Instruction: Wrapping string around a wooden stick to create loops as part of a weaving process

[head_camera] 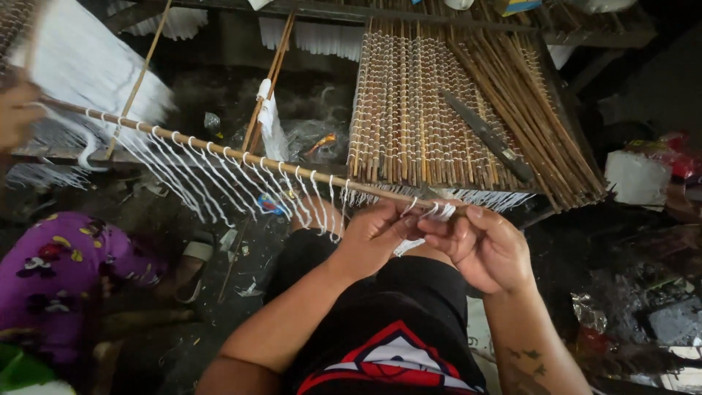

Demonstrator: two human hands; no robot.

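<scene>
— How's the light where you're working?

— Dim overall. Soft daylight falls from above onto the woven stick mat (439, 110), the brightest, sharpest thing I see; no hard glare on it, and the white thread loops read clearly.

— And around the mat?

— Below and left of it the ground sinks into murky shadow. Right of it the clutter goes nearly black, only a white block (638, 178) showing.

— Any blur?

— My left hand (373, 238) and right hand (482, 245), just below the mat's near edge, are evenly lit and slightly soft. Far left of the mat, the white thread bundle (88, 66) is washed out and smeared, and the edges bend outward.
</scene>
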